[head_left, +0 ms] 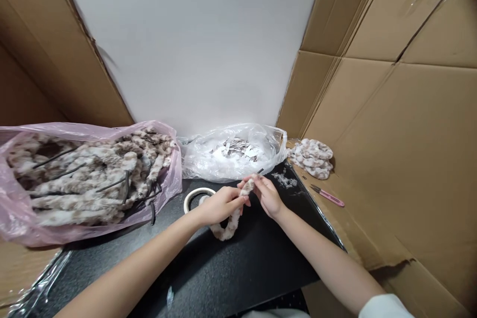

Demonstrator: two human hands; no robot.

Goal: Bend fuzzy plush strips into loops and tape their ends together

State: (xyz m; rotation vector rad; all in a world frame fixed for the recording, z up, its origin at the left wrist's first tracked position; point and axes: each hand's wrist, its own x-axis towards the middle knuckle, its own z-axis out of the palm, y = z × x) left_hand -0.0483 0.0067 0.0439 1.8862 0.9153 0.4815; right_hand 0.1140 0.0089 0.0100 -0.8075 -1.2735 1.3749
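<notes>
A fluffy white-and-brown tube strip (pixel 227 231) hangs in a loop below my hands, over the black table. My left hand (pixel 225 203) is closed around it close to one end. At that end my right hand (pixel 265 193) pinches the plush, and a short piece of dark cord (pixel 260 171) pokes out past the fingertips. A roll of pale tape (pixel 188 201) lies flat just left of my left hand, partly covered by the strip and the hand.
A pink plastic bag (pixel 173 179) full of plush strips with dark cords stands left. Behind my hands sits a clear bag (pixel 197 161) with small flat pieces. Right are a plush pile (pixel 312 158), pink thread snips (pixel 331 197) and fluff (pixel 285 180). Cardboard walls (pixel 406 134) enclose both sides.
</notes>
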